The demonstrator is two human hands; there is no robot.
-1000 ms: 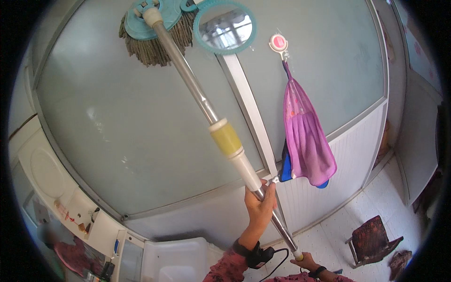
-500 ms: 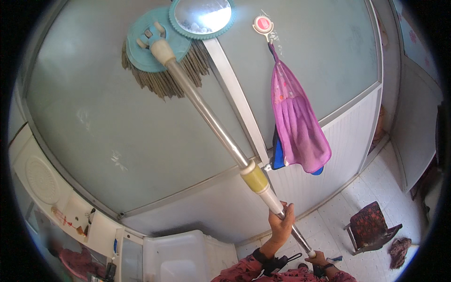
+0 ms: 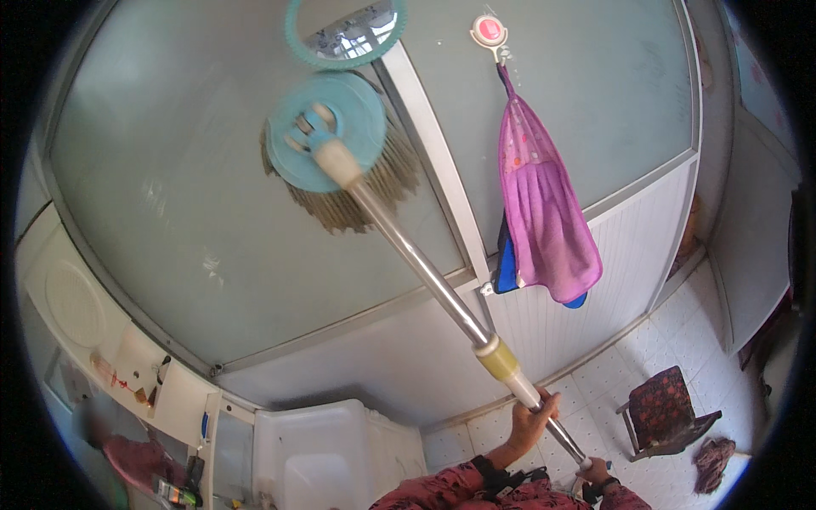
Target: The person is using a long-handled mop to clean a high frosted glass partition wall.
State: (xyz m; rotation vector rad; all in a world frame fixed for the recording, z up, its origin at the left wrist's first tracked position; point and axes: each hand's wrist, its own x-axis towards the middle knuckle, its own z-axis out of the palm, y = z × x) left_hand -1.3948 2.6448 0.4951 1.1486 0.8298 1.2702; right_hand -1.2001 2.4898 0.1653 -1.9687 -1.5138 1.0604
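A mop (image 3: 416, 259) with a long metal pole runs slantwise from my hands up to the frosted glass wall. Its round light-blue head (image 3: 340, 127) with grey-brown strands lies over the left glass panel (image 3: 195, 221), below the round mirror. My left hand (image 3: 529, 422) is wrapped round the pole just below the yellow-green collar (image 3: 497, 359). Lower down, at the white end of the pole, my right hand (image 3: 597, 472) is closed round it.
A round blue-rimmed mirror (image 3: 399, 34) and a purple towel (image 3: 548, 212) on a hook (image 3: 490, 32) hang on the partition. Below stand a white sink (image 3: 353, 425) and, at right, a small dark-patterned chair (image 3: 663, 408) beside a crumpled cloth (image 3: 712, 466). A white cabinet (image 3: 127, 365) is at left.
The mop head has moved down and to the right over the glass, away from the mirror. Both hands have shifted slightly down and right, still gripping the pole.
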